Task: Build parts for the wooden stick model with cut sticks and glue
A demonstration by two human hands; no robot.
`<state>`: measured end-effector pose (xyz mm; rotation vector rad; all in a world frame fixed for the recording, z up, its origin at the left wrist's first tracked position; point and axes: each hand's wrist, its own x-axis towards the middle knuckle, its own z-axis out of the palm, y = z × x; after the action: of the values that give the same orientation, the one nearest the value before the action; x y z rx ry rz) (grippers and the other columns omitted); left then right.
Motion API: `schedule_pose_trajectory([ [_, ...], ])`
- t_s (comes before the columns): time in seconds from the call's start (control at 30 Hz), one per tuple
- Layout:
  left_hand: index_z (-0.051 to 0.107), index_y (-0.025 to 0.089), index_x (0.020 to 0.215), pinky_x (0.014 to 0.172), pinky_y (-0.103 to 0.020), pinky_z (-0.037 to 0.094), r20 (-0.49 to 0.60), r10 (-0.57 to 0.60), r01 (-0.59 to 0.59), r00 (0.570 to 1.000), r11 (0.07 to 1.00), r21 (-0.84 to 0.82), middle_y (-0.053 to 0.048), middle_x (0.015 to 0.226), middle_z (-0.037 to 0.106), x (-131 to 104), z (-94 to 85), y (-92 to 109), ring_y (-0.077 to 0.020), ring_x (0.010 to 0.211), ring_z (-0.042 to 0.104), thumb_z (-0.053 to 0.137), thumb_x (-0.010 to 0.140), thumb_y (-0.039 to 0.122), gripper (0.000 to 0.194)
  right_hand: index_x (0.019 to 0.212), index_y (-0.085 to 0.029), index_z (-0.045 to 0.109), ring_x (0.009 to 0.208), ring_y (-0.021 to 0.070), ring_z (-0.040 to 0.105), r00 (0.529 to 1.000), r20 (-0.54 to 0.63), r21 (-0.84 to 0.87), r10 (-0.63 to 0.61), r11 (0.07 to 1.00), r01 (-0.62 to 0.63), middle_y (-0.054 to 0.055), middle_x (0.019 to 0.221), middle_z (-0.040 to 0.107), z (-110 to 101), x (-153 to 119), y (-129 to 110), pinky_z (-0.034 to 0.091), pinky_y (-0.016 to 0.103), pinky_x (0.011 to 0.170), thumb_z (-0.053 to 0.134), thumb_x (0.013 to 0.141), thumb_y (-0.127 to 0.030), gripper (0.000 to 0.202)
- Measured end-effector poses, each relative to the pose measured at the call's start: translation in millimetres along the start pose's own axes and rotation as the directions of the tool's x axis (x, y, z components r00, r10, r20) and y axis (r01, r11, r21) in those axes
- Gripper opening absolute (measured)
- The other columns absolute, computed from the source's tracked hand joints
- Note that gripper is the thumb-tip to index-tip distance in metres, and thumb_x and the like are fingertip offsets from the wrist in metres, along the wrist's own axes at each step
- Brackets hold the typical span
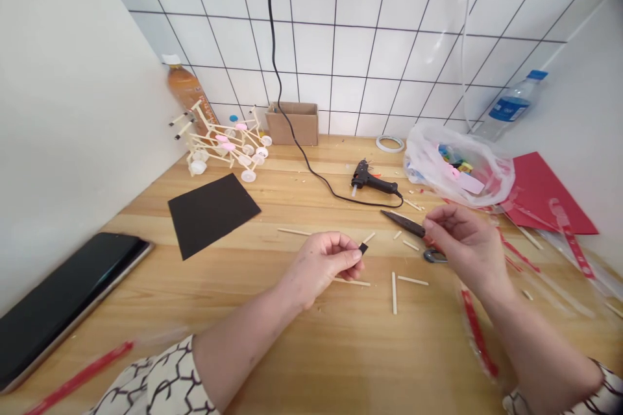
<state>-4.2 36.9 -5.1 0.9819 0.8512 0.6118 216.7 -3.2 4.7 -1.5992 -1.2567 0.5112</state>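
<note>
My left hand (333, 262) pinches a short pale wooden stick (370, 238) between thumb and fingers, with a small black piece (363, 248) around or against it at the fingertips. To the right, my right hand (464, 243) has its thumb and fingertips closed together. Whatever lies between them is too small or hidden to name. Scissors (405, 223) with dark blades pointing left lie just behind the right fingertips, their handles partly covered by the hand. Between my hands and below them are cut sticks, among them one upright in view (394, 293) and one crosswise (413, 281).
A black hot glue gun (374, 178) trails its cord behind my hands. Wheeled stick models (228, 142), a black sheet (214, 215) and a phone (68, 298) lie left. Rightward are a plastic bag (418, 149), a red sheet (549, 191) and plastic wrappers. A cardboard box (294, 126) stands behind.
</note>
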Motion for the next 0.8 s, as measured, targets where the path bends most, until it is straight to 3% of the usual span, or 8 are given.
schedule_pose_trajectory([
  [0.1,0.057,0.012,0.067,0.058,-0.024,0.045,-0.013,0.015,-0.016,1.0,0.999,-0.033,-0.002,0.06,0.063,1,-2.8,1,-0.0092,0.053,0.055,0.07,0.063,0.027,0.021,0.079,-0.02,0.056,0.056,0.0131,0.052,1.0,0.008,-0.092,-0.029,0.995,0.03,0.0,0.067,0.056,-5,5,6,0.042,0.025,0.05,0.061,0.075,-0.033,0.015],
  [0.3,0.057,0.012,0.068,0.057,-0.023,0.044,-0.036,0.065,-0.066,0.997,0.997,-0.047,-0.001,0.06,0.063,2,-7.8,5,-0.0083,0.053,0.055,0.07,0.064,0.025,0.019,0.077,-0.02,0.058,0.06,0.0145,0.054,0.979,0.189,-0.259,-0.081,0.957,0.129,0.001,0.068,0.06,4,-4,0,0.042,0.026,0.055,0.055,0.079,-0.029,0.01],
  [0.37,0.057,0.012,0.068,0.058,-0.023,0.044,-0.046,0.074,-0.077,0.996,0.996,-0.05,-0.001,0.06,0.063,3,-9.5,6,-0.008,0.053,0.055,0.07,0.064,0.025,0.019,0.074,-0.02,0.057,0.061,0.0148,0.054,0.944,0.301,-0.264,-0.133,0.94,0.217,0.001,0.067,0.06,12,-13,-8,0.043,0.027,0.058,0.053,0.08,-0.025,0.009],
  [0.5,0.057,0.012,0.067,0.059,-0.022,0.044,-0.064,0.075,-0.079,0.995,0.995,-0.057,0.0,0.058,0.062,5,-11.6,6,-0.0076,0.053,0.055,0.071,0.062,0.025,0.02,0.072,-0.019,0.056,0.065,0.015,0.054,0.809,0.549,-0.218,-0.21,0.899,0.381,0.002,0.07,0.06,33,-32,-21,0.043,0.027,0.06,0.052,0.08,-0.017,0.009],
  [0.6,0.057,0.012,0.067,0.059,-0.022,0.044,-0.079,0.074,-0.079,0.994,0.995,-0.063,0.0,0.058,0.061,5,-11.4,6,-0.0076,0.053,0.055,0.072,0.061,0.025,0.02,0.075,-0.019,0.056,0.07,0.0171,0.054,0.729,0.647,-0.25,-0.223,0.841,0.479,0.004,0.074,0.06,48,-43,-22,0.043,0.028,0.062,0.054,0.078,-0.015,0.005],
  [0.8,0.058,0.012,0.067,0.059,-0.023,0.044,-0.103,0.094,-0.101,0.99,0.992,-0.069,0.0,0.058,0.061,5,-10.8,8,-0.0082,0.054,0.054,0.072,0.06,0.024,0.019,0.074,-0.017,0.054,0.071,0.0195,0.053,0.699,0.683,-0.337,-0.211,0.758,0.558,0.008,0.076,0.059,59,-49,-17,0.044,0.032,0.064,0.043,0.081,-0.01,0.015],
])
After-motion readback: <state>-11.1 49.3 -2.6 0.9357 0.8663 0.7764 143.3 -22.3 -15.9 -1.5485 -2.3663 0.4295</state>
